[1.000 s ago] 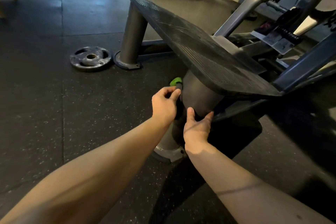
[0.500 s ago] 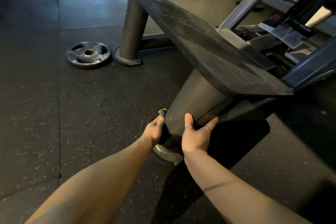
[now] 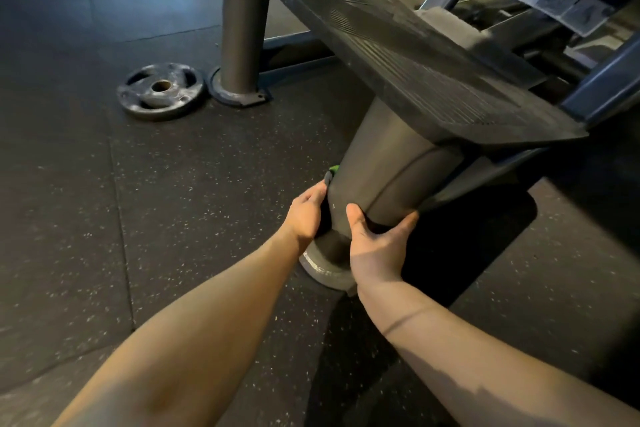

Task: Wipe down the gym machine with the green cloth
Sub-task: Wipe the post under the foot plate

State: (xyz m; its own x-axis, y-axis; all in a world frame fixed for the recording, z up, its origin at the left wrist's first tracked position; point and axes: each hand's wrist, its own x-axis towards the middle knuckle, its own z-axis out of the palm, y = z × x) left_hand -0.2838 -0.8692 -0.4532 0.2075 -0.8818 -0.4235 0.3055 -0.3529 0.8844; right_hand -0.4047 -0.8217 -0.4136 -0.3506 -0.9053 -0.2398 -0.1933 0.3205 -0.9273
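The gym machine has a ribbed black footplate point(image 3: 408, 55) resting on two thick grey legs. Both hands are at the near leg point(image 3: 388, 163), low down by its round base point(image 3: 325, 270). My left hand point(image 3: 306, 217) grips the green cloth point(image 3: 331, 173) against the leg's left side; only a small green tip shows above my fingers. My right hand point(image 3: 377, 246) wraps round the front of the leg, thumb on the left and fingers on the right. The rest of the cloth is hidden behind the leg and hands.
A black weight plate point(image 3: 160, 90) lies flat on the speckled rubber floor beside the far leg point(image 3: 242, 31). Blue-grey frame tubes point(image 3: 602, 87) and a label plate point(image 3: 571, 0) crowd the upper right. Open floor stretches to the left.
Both hands have slid down the near leg from just under the footplate to near its base, the left one taking the cloth with it. The camera has moved closer.
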